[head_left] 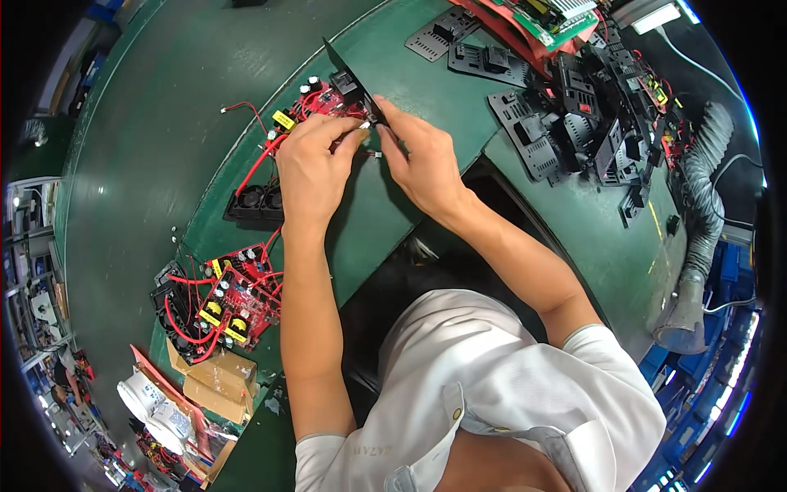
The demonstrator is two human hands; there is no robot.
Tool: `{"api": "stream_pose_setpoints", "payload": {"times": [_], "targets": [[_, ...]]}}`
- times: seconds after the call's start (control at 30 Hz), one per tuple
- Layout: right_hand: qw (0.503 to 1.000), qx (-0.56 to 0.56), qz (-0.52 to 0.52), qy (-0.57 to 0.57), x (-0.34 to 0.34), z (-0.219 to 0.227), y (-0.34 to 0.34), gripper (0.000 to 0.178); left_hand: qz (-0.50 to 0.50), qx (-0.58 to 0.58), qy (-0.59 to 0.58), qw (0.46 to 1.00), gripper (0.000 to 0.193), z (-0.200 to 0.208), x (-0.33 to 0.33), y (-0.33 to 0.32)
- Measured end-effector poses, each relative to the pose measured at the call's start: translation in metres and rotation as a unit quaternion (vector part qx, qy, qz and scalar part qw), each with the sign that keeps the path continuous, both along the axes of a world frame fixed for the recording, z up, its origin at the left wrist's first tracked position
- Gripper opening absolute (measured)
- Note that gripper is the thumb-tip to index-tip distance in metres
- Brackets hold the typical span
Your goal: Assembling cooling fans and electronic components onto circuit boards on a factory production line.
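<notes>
Black and thin, a panel [367, 96] is standing on edge above the green bench [443, 90], its near end being pinched between the thumb and fingers of the right hand [425, 160], probably to steady it. Close beside, the left hand [313, 168] is pinching a small pale part [366, 125] between thumb and forefinger, a grip apparently suiting fine handling. Beyond, a red circuit board [329, 102] is sitting by the panel, and a thick red cable [256, 170] is running toward a black fan unit [256, 199]. Farther out, wired red boards [246, 297] are lying left and slotted black panels [525, 135] are piling up right, seemingly within reach. Fingers are hiding where part and panel are meeting; the left arm is covering some of the fan unit; overlapping pieces are making the pile uncountable.
</notes>
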State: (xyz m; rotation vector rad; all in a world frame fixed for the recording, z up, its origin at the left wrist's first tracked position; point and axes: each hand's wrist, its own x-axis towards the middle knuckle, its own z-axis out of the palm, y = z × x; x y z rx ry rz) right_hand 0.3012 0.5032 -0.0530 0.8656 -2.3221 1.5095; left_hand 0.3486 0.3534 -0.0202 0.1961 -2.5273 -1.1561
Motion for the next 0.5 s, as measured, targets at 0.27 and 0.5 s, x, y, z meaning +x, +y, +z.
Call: {"api": "stream_pose_setpoints", "payload": {"times": [0.27, 0.5], "targets": [[0.999, 0.002, 0.005, 0.054, 0.008, -0.009, -0.002, 0.043, -0.045, -0.120, 0.071, 0.989, 0.011, -0.004, 0.000, -0.001], [0.996, 0.046, 0.069, -0.044, -0.007, -0.001, 0.019, 0.038, 0.079, -0.230, 0.030, 0.970, 0.040, 0.021, 0.030, -0.002]]}}
